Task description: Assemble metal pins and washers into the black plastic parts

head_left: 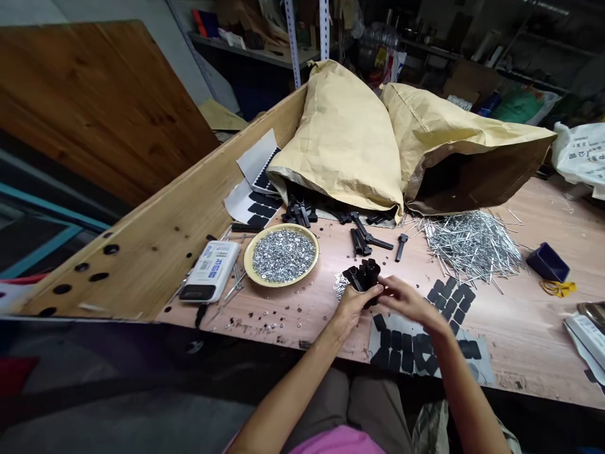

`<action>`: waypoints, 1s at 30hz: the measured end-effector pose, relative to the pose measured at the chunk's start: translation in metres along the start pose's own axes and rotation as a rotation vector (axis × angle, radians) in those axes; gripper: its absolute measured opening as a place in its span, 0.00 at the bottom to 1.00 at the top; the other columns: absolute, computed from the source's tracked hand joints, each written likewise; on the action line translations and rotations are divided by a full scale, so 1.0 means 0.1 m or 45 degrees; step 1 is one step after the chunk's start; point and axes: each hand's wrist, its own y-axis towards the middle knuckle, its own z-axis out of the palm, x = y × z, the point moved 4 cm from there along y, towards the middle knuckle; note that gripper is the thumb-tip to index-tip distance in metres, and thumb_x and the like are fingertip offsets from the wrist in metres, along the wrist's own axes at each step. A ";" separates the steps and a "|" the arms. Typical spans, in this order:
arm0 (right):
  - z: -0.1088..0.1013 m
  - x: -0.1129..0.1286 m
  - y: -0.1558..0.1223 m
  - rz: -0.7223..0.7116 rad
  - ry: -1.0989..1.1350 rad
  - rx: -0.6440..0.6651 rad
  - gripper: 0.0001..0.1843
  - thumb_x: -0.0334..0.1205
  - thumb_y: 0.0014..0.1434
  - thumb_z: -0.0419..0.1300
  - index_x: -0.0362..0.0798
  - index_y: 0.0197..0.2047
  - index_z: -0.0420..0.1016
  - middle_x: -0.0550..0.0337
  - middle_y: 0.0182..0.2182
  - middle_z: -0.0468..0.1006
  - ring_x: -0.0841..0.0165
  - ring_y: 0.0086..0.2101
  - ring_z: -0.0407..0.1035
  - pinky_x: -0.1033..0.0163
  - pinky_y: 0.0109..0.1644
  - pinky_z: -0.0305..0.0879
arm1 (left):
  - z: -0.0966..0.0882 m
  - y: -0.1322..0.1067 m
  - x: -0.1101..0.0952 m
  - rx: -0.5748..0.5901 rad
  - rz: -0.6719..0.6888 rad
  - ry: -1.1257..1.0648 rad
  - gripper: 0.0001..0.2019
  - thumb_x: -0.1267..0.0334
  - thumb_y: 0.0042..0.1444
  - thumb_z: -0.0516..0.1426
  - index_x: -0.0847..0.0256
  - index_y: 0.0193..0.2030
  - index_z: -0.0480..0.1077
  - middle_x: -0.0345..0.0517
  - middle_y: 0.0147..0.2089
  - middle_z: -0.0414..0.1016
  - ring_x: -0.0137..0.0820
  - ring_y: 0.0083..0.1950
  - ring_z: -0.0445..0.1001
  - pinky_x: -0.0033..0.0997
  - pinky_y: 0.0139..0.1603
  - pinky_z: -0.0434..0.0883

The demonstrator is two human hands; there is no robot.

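Left hand (354,304) is gripping black parts (363,275), sitting at its 1 o'clock over the worktop (534,321); long axis unclear. Right hand (404,299) is hovering at their 4 o'clock, less near, bunched; whether pinching anything, cannot tell.

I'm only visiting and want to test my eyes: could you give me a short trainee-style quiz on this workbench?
1. What fills the yellow bowl: (a) long rods, (b) small metal pieces, (c) black pads?
2. True or false: the blue container is to the bowl's right in this view.
3. Which hand is nearer the bowl, left or right?
Key: 1. b; 2. true; 3. the left hand, which holds black parts.
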 end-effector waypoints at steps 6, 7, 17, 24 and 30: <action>-0.69 -0.40 0.63 0.396 -0.428 -0.742 0.30 0.47 0.56 0.54 0.36 0.57 0.65 0.51 0.31 0.76 0.60 0.34 0.72 0.55 0.41 0.67 | 0.02 -0.01 -0.04 -0.017 0.119 0.102 0.15 0.61 0.30 0.70 0.64 0.27 0.77 0.46 0.29 0.79 0.32 0.33 0.76 0.30 0.35 0.71; -0.69 -0.43 0.72 0.395 -0.500 -0.750 0.29 0.45 0.55 0.56 0.35 0.56 0.65 0.51 0.30 0.76 0.59 0.35 0.72 0.56 0.42 0.66 | 0.02 -0.01 -0.06 -0.013 0.158 0.137 0.14 0.61 0.32 0.70 0.64 0.28 0.77 0.46 0.30 0.79 0.32 0.34 0.76 0.30 0.38 0.71; -0.16 -0.20 0.20 0.106 0.031 -0.754 0.21 0.50 0.53 0.57 0.42 0.43 0.74 0.52 0.33 0.77 0.65 0.30 0.70 0.58 0.34 0.69 | 0.00 0.05 -0.11 -0.052 0.235 0.122 0.17 0.63 0.33 0.69 0.63 0.34 0.78 0.48 0.37 0.81 0.36 0.42 0.77 0.37 0.51 0.70; 0.27 -0.15 -0.14 -0.130 0.116 -0.539 0.16 0.43 0.57 0.54 0.51 0.46 0.76 0.54 0.39 0.72 0.67 0.38 0.71 0.63 0.36 0.70 | -0.02 0.06 0.08 -0.091 0.088 0.070 0.16 0.63 0.28 0.71 0.65 0.28 0.78 0.46 0.31 0.80 0.34 0.35 0.77 0.35 0.44 0.72; -0.63 -0.47 -0.32 0.513 -0.503 -0.741 0.17 0.41 0.61 0.50 0.45 0.49 0.73 0.52 0.37 0.76 0.66 0.34 0.73 0.60 0.39 0.69 | -0.05 0.00 0.06 -0.217 0.134 0.019 0.17 0.60 0.26 0.71 0.63 0.26 0.76 0.40 0.28 0.76 0.27 0.29 0.73 0.28 0.32 0.72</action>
